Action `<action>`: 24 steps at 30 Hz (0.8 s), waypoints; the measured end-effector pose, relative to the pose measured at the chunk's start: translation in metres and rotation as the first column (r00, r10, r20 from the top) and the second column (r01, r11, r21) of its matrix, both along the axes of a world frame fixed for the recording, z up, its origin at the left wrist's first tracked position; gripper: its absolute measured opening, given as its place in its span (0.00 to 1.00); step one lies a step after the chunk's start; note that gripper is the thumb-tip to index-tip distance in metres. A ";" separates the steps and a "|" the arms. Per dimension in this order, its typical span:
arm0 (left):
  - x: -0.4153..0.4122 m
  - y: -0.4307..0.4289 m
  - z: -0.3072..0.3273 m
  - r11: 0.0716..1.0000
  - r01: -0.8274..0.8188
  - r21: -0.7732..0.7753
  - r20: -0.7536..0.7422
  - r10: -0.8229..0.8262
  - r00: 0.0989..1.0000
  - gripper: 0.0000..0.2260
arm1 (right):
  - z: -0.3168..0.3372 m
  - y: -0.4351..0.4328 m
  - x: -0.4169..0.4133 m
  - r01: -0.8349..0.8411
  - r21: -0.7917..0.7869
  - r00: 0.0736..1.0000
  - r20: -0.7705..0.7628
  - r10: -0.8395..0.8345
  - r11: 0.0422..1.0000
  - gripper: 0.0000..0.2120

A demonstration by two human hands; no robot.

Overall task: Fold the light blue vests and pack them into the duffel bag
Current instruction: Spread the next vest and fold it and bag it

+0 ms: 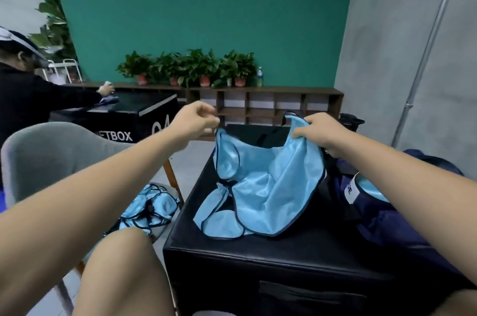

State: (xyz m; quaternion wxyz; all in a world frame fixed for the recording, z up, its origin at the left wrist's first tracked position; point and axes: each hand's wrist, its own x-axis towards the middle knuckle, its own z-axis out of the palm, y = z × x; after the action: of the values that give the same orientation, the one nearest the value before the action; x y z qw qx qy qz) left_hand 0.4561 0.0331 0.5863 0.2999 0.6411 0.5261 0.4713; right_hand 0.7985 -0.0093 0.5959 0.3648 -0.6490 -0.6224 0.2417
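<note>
A light blue vest (268,186) with dark trim hangs over the black padded box (258,251), its lower part crumpled on the top. My right hand (320,132) grips the vest's upper right edge and lifts it. My left hand (196,119) is curled at the vest's upper left corner and seems to pinch the trim there. A navy duffel bag (387,220) lies open at the right of the box, with a folded light blue vest (371,189) showing inside it. More light blue vests (149,210) lie in a pile on the grey chair to the left.
The grey chair (64,158) stands at my left. Another person (23,98) works at a second black box (124,114) at the back left. A low wooden shelf (258,104) with potted plants runs along the green wall. My bare knee (121,277) is in the foreground.
</note>
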 end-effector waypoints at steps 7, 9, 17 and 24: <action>0.004 -0.055 -0.104 0.983 0.119 -0.140 -0.382 -0.165 0.909 0.02 | 0.003 0.014 0.004 0.060 -0.066 0.991 -0.116 -0.067 0.996 0.11; 0.003 -0.071 -0.128 0.958 0.201 -0.203 -0.474 -0.275 0.837 0.03 | 0.001 0.020 0.005 0.076 -0.086 0.987 -0.136 -0.087 0.993 0.14; -0.001 -0.087 -0.174 0.919 0.335 -0.207 -0.826 -0.347 0.443 0.11 | -0.020 0.042 0.011 0.121 -0.127 0.959 -0.242 -0.149 0.985 0.12; 0.004 -0.077 -0.168 0.942 0.284 -0.179 -0.900 -0.273 0.339 0.06 | -0.034 0.034 -0.005 0.019 -0.109 0.995 0.104 -0.007 0.994 0.19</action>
State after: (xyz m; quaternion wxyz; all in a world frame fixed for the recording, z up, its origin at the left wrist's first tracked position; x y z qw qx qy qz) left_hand 0.4599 -0.0439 0.4183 0.0336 0.8744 0.4838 -0.0147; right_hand 0.7936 0.0247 0.5614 0.2975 -0.6838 -0.6219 0.2392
